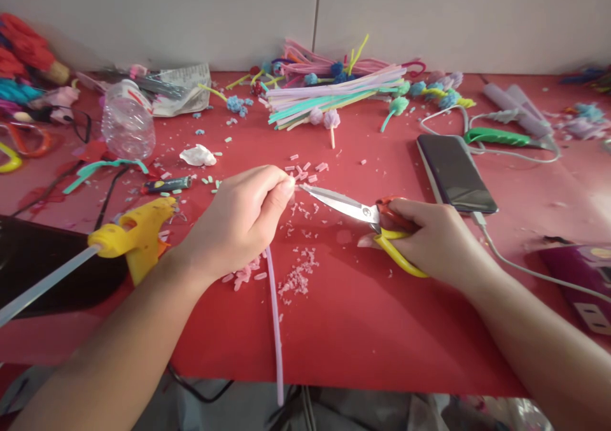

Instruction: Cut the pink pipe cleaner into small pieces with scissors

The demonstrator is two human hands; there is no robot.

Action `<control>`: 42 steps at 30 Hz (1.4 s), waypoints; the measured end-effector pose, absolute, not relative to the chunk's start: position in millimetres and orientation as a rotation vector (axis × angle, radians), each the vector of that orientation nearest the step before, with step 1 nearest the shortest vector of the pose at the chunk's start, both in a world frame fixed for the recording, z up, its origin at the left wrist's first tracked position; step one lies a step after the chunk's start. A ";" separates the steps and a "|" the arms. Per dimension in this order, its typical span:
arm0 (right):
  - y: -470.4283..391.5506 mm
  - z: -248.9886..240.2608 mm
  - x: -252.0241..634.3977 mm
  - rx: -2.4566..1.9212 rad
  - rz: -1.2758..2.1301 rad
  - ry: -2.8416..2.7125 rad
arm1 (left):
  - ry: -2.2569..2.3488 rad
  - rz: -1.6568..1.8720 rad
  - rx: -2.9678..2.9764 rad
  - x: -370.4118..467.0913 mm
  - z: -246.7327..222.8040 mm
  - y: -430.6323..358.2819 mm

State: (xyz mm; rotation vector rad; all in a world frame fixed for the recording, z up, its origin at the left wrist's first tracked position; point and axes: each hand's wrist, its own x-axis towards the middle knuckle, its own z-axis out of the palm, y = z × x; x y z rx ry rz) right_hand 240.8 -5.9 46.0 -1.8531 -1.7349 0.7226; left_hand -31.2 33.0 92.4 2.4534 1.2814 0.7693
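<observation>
The left hand (251, 211) grasps a long lilac fuzzy stem (273, 316), hanging past the red table (358, 329) edge; the right hand (429, 233) is closed around yellow-and-red-handled steel scissors (341, 205). Blade tips sit just beside the left thumb (285, 187), so a slip could cut it.

I can't read any words or numbers from here (the tiny print on the wrinkled paper (188, 89) is too blurry).
</observation>
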 end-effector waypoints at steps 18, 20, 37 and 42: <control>-7.1 46.4 241.8 -1.855 0.710 -1.749 | 1.294 0.765 2.464 -31.4 92.4 33.1; -7.2 45.9 242.1 -1.855 0.713 -1.741 | 1.294 0.762 2.468 -31.7 91.9 33.2; -8.6 46.7 244.2 -1.851 0.749 -1.756 | 1.309 0.729 2.447 -29.7 95.4 32.6; -8.4 47.4 242.4 -1.871 0.723 -1.748 | 1.276 0.746 2.462 -29.9 95.3 32.3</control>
